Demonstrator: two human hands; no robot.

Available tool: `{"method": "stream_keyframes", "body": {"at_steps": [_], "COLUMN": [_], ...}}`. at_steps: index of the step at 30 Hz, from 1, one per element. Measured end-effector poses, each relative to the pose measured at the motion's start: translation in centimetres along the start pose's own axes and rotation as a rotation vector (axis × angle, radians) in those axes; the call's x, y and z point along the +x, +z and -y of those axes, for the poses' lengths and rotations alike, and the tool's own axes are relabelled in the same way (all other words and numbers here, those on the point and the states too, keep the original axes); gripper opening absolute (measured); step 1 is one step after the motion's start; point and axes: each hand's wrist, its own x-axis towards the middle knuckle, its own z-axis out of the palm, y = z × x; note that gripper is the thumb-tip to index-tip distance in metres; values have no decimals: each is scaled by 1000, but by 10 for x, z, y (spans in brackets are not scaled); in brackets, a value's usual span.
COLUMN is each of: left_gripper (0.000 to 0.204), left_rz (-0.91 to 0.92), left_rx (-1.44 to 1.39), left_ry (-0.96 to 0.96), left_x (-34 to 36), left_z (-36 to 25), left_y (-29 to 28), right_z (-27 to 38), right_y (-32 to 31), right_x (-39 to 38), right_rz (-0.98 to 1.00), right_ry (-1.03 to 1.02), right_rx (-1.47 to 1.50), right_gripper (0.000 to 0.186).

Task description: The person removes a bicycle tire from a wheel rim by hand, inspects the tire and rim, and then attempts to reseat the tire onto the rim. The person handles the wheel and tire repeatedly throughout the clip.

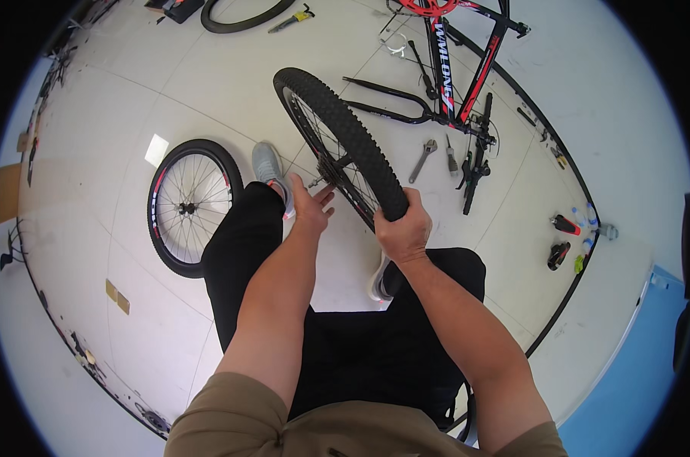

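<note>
A bicycle wheel [351, 128] with a black knobby tyre stands tilted in front of me, between my knees and the floor beyond. My right hand [406, 228] is wrapped round the near end of its tyre. Close by the hub, on the wheel's left side, my left hand [311, 204] has its fingers spread and its thumb raised. A cog cassette [330, 170] and a thin axle end show just above those fingers. Whether the left fingertips touch the hub or spokes, I cannot tell.
Another wheel [233, 169] lies flat on the left. A black-and-red bicycle frame [445, 65] with its fork and handlebar [478, 164] lies far right, near an adjustable wrench [423, 161] and a screwdriver [452, 158]. Bottles [591, 215] stand by the right-hand edge; a loose tyre [246, 27] lies far off.
</note>
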Motion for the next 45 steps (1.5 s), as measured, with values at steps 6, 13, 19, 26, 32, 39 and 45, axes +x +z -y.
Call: {"method": "stream_keyframes", "body": {"at_steps": [6, 13, 19, 26, 32, 39, 45], "left_gripper": [97, 89, 97, 111, 120, 108, 77], "left_rz": [-110, -29, -184, 110, 1, -130, -138], "left_rx": [-249, -129, 827, 666, 98, -292, -380], "left_ry": [5, 241, 673, 428, -138, -166, -138], "left_x": [-22, -31, -2, 46, 0, -26, -43], "left_z": [11, -13, -36, -33, -15, 3, 1], "left_y": [21, 38, 37, 7, 10, 21, 33], "right_z": [3, 3, 4, 2, 1, 4, 5], "right_y": [1, 1, 2, 1, 0, 1, 1], "right_x": [3, 2, 1, 0, 3, 2, 3], "right_rz": [-23, -5, -4, 21, -16, -46, -3], "right_ry": [-16, 7, 13, 12, -7, -67, 13], "right_rx": [-1, -4, 3, 18, -4, 0, -4], "right_gripper": [38, 37, 39, 40, 41, 34, 40]}}
